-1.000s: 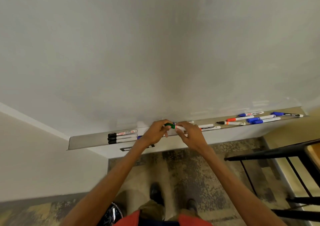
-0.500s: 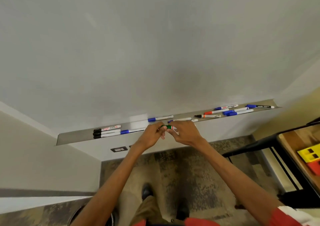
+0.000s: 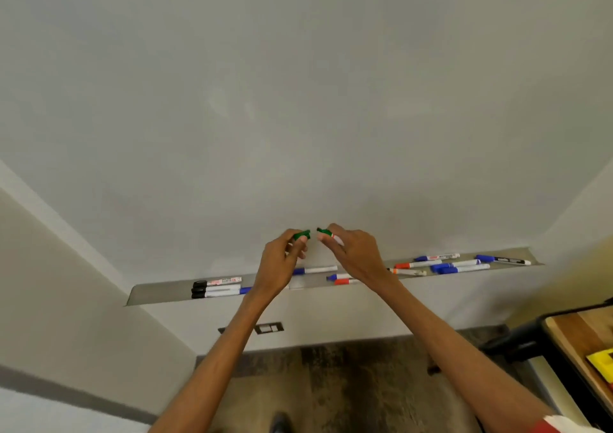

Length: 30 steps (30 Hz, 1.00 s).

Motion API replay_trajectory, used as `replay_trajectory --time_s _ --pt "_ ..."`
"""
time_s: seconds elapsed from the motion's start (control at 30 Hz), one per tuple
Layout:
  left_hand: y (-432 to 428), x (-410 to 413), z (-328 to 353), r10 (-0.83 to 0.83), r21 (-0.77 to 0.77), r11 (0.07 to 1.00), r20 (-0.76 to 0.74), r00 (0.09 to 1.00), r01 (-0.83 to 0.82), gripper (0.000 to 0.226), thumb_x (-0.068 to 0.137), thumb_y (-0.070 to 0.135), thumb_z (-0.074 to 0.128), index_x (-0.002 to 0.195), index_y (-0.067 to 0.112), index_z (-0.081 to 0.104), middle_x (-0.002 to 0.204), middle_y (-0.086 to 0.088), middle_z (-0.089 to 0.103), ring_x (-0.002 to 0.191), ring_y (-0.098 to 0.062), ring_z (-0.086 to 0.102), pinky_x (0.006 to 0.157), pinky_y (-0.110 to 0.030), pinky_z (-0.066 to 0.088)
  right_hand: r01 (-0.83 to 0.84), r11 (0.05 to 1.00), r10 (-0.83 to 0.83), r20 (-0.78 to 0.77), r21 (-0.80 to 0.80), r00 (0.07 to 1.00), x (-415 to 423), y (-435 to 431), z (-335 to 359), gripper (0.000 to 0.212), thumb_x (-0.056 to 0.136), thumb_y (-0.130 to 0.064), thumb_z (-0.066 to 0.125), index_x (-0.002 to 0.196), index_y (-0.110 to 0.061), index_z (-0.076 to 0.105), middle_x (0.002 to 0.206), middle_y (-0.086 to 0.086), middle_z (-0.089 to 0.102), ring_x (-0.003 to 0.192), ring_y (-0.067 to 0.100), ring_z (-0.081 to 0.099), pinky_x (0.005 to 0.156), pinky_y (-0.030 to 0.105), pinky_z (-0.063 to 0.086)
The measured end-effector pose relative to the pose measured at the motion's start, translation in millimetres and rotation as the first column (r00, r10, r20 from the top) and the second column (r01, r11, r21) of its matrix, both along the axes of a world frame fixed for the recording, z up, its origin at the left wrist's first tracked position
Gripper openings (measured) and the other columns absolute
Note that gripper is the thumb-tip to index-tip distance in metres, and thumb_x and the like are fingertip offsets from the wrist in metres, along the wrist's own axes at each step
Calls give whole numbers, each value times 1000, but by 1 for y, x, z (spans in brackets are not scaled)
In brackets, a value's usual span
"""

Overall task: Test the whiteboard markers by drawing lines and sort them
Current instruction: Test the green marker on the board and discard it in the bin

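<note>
1. Risk: the green cap [image 3: 302,234] drops. Your L hand [image 3: 282,257] only pinches it at the fingertips. A loose pinch while you look at the whiteboard [image 3: 298,101] sends it past the tray [image 3: 159,291] to the floor.
2. Risk: ink on skin. The bare nib of the green marker [image 3: 326,233] points at the cap and L fingertips, just apart. Closing the hands off-axis would smear it.
3. Risk: a faint test line gets misread. The board is grey w/ pale smudges, so a weak stroke may pass as dry.
4. Risk: sort mix-up. The black markers [image 3: 215,288] sit grouped at the tray's left end, and the blue/red markers [image 3: 457,263] lie scattered to the right. A marker put back untested voids the sort.
5. Position: the marker is in your R hand [image 3: 356,253], pinched at the barrel w/ the nib leftward. The cap is just beside it. Both are in front of the board's lower part, above the tray. Nib-to-board contact: cannot tell.
6. Hands: L curled round the cap, R round the marker; neither free.
</note>
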<state>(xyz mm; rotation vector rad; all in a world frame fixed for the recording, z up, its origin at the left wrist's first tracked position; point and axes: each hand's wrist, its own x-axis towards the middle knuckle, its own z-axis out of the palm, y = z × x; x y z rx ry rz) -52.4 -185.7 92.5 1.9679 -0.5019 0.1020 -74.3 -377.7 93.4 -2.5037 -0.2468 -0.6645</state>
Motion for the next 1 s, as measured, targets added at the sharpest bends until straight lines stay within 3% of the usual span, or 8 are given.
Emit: replay_trajectory --time_s 0.2,0.27,0.33,0.43,0.53,0.77,0.87,1.0 --pt "-3 17 79 151 -176 977 175 973 -120 21 106 25 44 109 13 61 82 0 68 74 -15 69 71 -17 50 24 925 -25 -1 378 1000 36 10 97 32 97 -56 45 108 -26 52 81 -2 65 70 14 61 66 31 47" --pt "-3 23 106 166 -182 975 219 961 -127 23 107 28 39 103 14 57 72 -1 66 69 -16 66 67 -18 48 -66 837 54 38 544 998 46 10 125 21 100 -49 45 110 -31 42 80 -1 62 71 16 58 71 38 47" --pt "-4 30 136 144 -160 982 288 947 -101 22 107 29 38 102 15 54 68 -1 64 65 -18 62 64 -21 46 -148 759 114 95 634 989 52 6 154 14 102 -40 43 109 -33 33 75 -4 53 63 12 48 64 36 43" --pt "-6 41 181 161 -170 981 419 894 -98 13 106 27 46 108 19 56 78 3 66 72 -17 63 64 -19 45 -266 707 188 188 655 964 56 -1 199 10 104 -23 41 109 -25 32 74 2 45 53 9 33 51 26 33" --pt "-7 51 226 245 -259 958 511 824 -124 11 104 25 51 112 21 59 95 7 66 82 -13 65 68 -13 43 -354 696 226 278 625 934 53 -8 242 2 104 -16 45 104 -15 47 78 7 46 50 12 30 46 22 28" --pt "-9 74 337 368 -365 920 677 638 -143 26 106 27 45 119 7 55 104 2 70 92 -4 66 72 -8 45 -444 704 113 529 555 841 53 -32 338 9 99 -8 56 98 -11 64 85 -7 63 46 13 47 42 23 42" --pt "-8 85 375 407 -372 910 714 570 -184 29 106 31 44 122 8 53 104 3 69 81 -14 62 72 -19 48 -469 694 51 612 547 789 55 -49 387 11 98 -9 58 102 -12 68 87 0 67 44 11 53 46 23 47" --pt "-2 104 412 506 -423 862 735 452 -279 33 105 36 46 122 9 53 108 0 68 88 -8 59 77 -22 48 -526 597 70 614 606 786 53 -69 438 31 101 -11 38 109 -15 67 87 7 70 53 20 62 49 25 49"
